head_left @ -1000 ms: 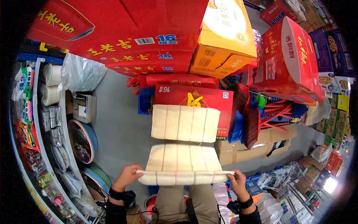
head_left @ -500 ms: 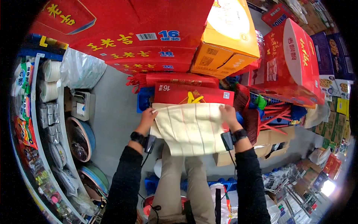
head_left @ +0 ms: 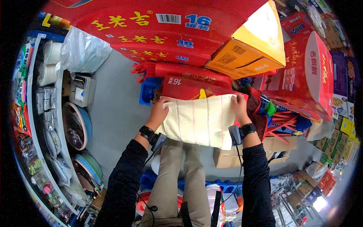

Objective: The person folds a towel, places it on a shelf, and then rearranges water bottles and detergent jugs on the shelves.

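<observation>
A cream towel [head_left: 200, 122] with thin dark and pink stripes hangs spread between both hands above the legs. My left hand [head_left: 159, 113] is closed on its upper left corner. At the upper right corner, my right hand [head_left: 239, 109] pinches the cloth. Behind the towel lies a red box [head_left: 189, 87], partly covered by it.
Stacked red cartons [head_left: 151, 34] and an orange box [head_left: 251, 47] stand ahead. A shelf [head_left: 62, 125] with goods runs along the left, beside basins [head_left: 77, 126]. A large red box [head_left: 302, 72] and a cardboard box [head_left: 227, 158] are at the right.
The towel and both hands have risen slightly in view, and the towel's lower edge now slopes down to the right. The view has shifted, with the red cartons appearing larger and farther right.
</observation>
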`<action>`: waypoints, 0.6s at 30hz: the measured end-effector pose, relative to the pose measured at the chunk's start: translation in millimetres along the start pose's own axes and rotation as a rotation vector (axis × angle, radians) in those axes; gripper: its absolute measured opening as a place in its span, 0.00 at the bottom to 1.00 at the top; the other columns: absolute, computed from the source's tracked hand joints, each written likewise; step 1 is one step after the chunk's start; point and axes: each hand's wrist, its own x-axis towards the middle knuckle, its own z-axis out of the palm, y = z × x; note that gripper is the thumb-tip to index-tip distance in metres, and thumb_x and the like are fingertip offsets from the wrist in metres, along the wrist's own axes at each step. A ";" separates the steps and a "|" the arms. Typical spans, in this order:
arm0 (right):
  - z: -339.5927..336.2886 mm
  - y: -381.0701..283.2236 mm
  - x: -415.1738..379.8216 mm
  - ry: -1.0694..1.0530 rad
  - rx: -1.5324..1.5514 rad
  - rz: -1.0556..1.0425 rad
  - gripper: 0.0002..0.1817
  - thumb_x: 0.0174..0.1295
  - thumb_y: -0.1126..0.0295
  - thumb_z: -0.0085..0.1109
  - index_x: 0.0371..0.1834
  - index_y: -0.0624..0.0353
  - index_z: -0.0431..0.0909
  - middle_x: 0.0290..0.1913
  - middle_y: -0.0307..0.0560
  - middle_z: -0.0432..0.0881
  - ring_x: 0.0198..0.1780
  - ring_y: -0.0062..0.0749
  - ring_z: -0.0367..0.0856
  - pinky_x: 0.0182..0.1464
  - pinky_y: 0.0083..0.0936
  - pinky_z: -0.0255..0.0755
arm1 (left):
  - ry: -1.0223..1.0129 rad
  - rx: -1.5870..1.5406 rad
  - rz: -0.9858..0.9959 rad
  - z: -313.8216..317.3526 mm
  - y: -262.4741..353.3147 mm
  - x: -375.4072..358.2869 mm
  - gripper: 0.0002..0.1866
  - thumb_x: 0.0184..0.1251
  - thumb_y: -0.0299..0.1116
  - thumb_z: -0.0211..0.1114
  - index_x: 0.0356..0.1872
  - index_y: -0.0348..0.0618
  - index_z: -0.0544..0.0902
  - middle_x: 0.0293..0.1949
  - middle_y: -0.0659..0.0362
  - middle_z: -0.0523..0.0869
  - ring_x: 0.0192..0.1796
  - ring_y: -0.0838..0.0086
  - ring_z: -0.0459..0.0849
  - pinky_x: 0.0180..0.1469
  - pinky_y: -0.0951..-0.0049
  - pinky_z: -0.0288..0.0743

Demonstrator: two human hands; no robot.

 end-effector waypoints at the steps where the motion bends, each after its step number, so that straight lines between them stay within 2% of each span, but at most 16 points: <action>1: 2.3 0.7 2.6 -0.005 -0.011 -0.037 0.08 0.57 0.71 0.51 0.36 0.64 0.71 0.24 0.41 0.72 0.28 0.22 0.71 0.30 0.21 0.66 | -0.016 0.022 0.033 1.3 -0.6 3.3 0.10 0.50 0.23 0.59 0.36 0.38 0.75 0.38 0.53 0.78 0.44 0.59 0.76 0.46 0.66 0.68; 2: -0.8 2.1 3.1 0.015 -0.114 0.010 0.10 0.52 0.76 0.54 0.39 0.63 0.71 0.27 0.45 0.75 0.34 0.31 0.75 0.37 0.24 0.69 | -0.048 0.180 0.048 3.0 -1.0 5.6 0.10 0.50 0.24 0.60 0.36 0.38 0.76 0.38 0.54 0.77 0.45 0.59 0.74 0.47 0.65 0.66; 4: -1.6 -30.1 5.6 0.068 -0.251 -0.242 0.13 0.48 0.79 0.55 0.39 0.63 0.71 0.30 0.47 0.76 0.37 0.36 0.74 0.41 0.27 0.68 | -0.106 0.488 0.072 4.6 8.2 11.1 0.11 0.49 0.26 0.60 0.36 0.39 0.76 0.38 0.54 0.77 0.47 0.59 0.72 0.50 0.62 0.64; 5: -0.2 -44.9 4.1 0.088 -0.320 -0.367 0.15 0.46 0.80 0.56 0.39 0.63 0.71 0.32 0.49 0.77 0.39 0.39 0.74 0.43 0.28 0.68 | -0.142 0.480 0.090 4.0 19.2 12.2 0.10 0.49 0.27 0.61 0.36 0.39 0.77 0.37 0.54 0.77 0.47 0.59 0.71 0.50 0.60 0.63; 6: 4.7 -65.0 0.5 -0.021 -0.182 -0.338 0.17 0.41 0.83 0.57 0.39 0.61 0.73 0.36 0.50 0.77 0.44 0.44 0.72 0.47 0.32 0.66 | -0.177 0.472 0.109 2.0 34.1 14.6 0.10 0.49 0.28 0.61 0.35 0.40 0.77 0.37 0.54 0.77 0.47 0.59 0.71 0.50 0.59 0.62; 7: 10.7 -72.7 2.1 -0.113 -0.273 -0.419 0.13 0.43 0.81 0.57 0.35 0.60 0.76 0.37 0.49 0.77 0.43 0.44 0.72 0.46 0.32 0.67 | -0.212 0.467 0.134 3.3 43.0 17.4 0.10 0.49 0.29 0.62 0.34 0.40 0.77 0.37 0.54 0.76 0.47 0.59 0.70 0.50 0.58 0.61; 9: 30.7 -85.1 3.2 -0.290 -0.374 -0.409 0.08 0.47 0.76 0.59 0.32 0.58 0.79 0.36 0.49 0.78 0.43 0.46 0.72 0.48 0.34 0.65 | -0.171 0.377 0.170 16.0 41.8 20.5 0.09 0.48 0.29 0.62 0.33 0.41 0.78 0.36 0.54 0.77 0.45 0.59 0.71 0.48 0.59 0.62; 10: 40.6 -85.0 3.6 -0.407 -0.282 -0.380 0.08 0.49 0.74 0.58 0.34 0.58 0.79 0.36 0.49 0.79 0.42 0.45 0.72 0.47 0.33 0.67 | -0.151 0.334 0.187 21.7 40.0 21.7 0.09 0.48 0.29 0.62 0.32 0.41 0.78 0.35 0.54 0.77 0.44 0.59 0.72 0.47 0.59 0.63; 11: 47.8 -84.4 4.5 -0.453 -0.384 -0.475 0.08 0.50 0.73 0.57 0.35 0.59 0.79 0.38 0.50 0.79 0.41 0.43 0.74 0.44 0.31 0.70 | -0.177 0.288 0.158 26.6 37.6 24.5 0.08 0.47 0.29 0.62 0.31 0.41 0.78 0.35 0.54 0.77 0.44 0.59 0.72 0.47 0.60 0.63; 13: 62.7 -85.7 5.4 -0.606 -0.230 -0.358 0.09 0.52 0.65 0.54 0.34 0.56 0.79 0.36 0.49 0.79 0.41 0.46 0.74 0.44 0.39 0.66 | -0.227 0.197 0.099 33.4 34.8 31.5 0.07 0.46 0.28 0.62 0.29 0.41 0.79 0.34 0.55 0.77 0.44 0.59 0.73 0.46 0.61 0.64; 16: 66.2 -96.9 1.3 -0.734 -0.169 -0.267 0.10 0.51 0.64 0.56 0.34 0.56 0.79 0.35 0.50 0.80 0.39 0.46 0.76 0.42 0.38 0.68 | -0.190 0.198 0.163 36.9 32.0 33.6 0.06 0.47 0.28 0.62 0.28 0.39 0.79 0.32 0.54 0.77 0.43 0.58 0.73 0.46 0.61 0.65; 18: 71.7 -93.9 -1.3 -0.660 -0.239 -0.349 0.10 0.49 0.64 0.58 0.34 0.55 0.79 0.33 0.51 0.80 0.37 0.46 0.76 0.41 0.37 0.69 | -0.209 0.197 0.148 37.0 31.6 33.8 0.06 0.47 0.28 0.62 0.27 0.39 0.79 0.32 0.53 0.77 0.43 0.57 0.73 0.47 0.60 0.65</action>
